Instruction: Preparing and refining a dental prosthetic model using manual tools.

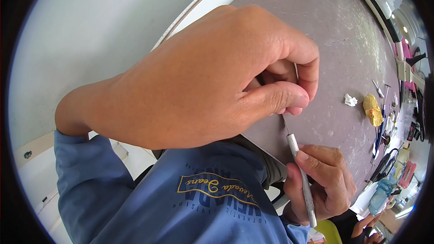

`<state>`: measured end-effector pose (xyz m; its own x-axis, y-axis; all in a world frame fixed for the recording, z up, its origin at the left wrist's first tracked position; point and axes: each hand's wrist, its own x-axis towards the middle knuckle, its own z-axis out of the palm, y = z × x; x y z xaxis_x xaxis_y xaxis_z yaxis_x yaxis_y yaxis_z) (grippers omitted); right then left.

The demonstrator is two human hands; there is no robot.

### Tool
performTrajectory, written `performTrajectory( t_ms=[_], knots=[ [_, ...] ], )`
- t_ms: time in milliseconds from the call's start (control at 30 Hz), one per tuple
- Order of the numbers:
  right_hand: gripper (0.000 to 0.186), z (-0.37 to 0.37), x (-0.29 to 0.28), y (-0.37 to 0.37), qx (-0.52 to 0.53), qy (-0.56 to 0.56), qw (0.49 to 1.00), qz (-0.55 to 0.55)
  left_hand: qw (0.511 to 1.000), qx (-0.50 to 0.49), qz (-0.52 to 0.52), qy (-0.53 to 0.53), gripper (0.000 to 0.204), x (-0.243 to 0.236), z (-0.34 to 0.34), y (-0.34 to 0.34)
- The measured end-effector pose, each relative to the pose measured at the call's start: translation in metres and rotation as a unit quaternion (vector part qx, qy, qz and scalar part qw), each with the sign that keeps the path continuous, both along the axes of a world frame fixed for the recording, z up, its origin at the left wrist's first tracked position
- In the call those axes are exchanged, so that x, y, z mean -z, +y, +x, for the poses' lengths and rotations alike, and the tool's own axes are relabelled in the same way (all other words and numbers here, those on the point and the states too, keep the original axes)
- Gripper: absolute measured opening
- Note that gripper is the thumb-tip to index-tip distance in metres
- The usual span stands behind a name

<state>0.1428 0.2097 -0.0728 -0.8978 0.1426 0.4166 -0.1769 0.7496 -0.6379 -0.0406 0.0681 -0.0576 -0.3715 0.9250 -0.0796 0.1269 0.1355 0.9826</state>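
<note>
My left hand (212, 77) fills the middle of the view, its thumb and fingertips pinched together over the table. Whatever sits in that pinch is mostly hidden; a sliver of something thin shows below the thumb. My right hand (332, 176), lower right, grips a slim silver tool handle (304, 183) with a knurled end, held between thumb and fingers. From the handle's upper end a fine, needle-like tip runs up to the left fingertips. Whether the left fingers hold this tip or a separate piece, I cannot tell.
On the brownish-grey table (332, 58) lie a crumpled white paper (350, 100), a yellow crumpled lump (372, 110) and several thin tools (383, 97). A white, black-edged fixture (373, 2) stands along the far side. At lower right are another person's hands (364, 228).
</note>
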Motion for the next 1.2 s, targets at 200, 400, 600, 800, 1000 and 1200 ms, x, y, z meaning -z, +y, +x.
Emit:
performTrajectory(
  t_ms=[200,400,600,800,1000,1200],
  knots=[
    [0.026,0.005,0.002,0.004,-0.001,0.012,0.999,-0.041,1.000,-0.014,0.010,0.003,0.006,0.001,0.004,-0.001],
    [0.028,0.029,0.003,0.008,0.063,0.021,0.979,-0.194,0.998,-0.047,0.034,-0.012,0.007,0.002,0.012,-0.005],
    [0.032,0.055,0.007,0.018,0.053,0.135,0.972,-0.186,0.988,-0.062,0.055,-0.131,0.010,-0.006,0.048,-0.006],
    [0.035,0.059,0.008,0.028,-0.017,0.121,0.977,-0.176,0.971,-0.049,0.022,-0.232,0.013,-0.005,0.071,0.008],
    [0.029,0.052,0.010,0.027,0.010,0.166,0.976,-0.139,0.977,-0.062,0.025,-0.202,0.014,-0.006,0.073,0.019],
    [0.030,0.068,0.005,0.024,0.040,0.068,0.993,-0.091,0.975,-0.093,0.021,-0.200,0.012,0.007,0.078,0.009]
  ],
)
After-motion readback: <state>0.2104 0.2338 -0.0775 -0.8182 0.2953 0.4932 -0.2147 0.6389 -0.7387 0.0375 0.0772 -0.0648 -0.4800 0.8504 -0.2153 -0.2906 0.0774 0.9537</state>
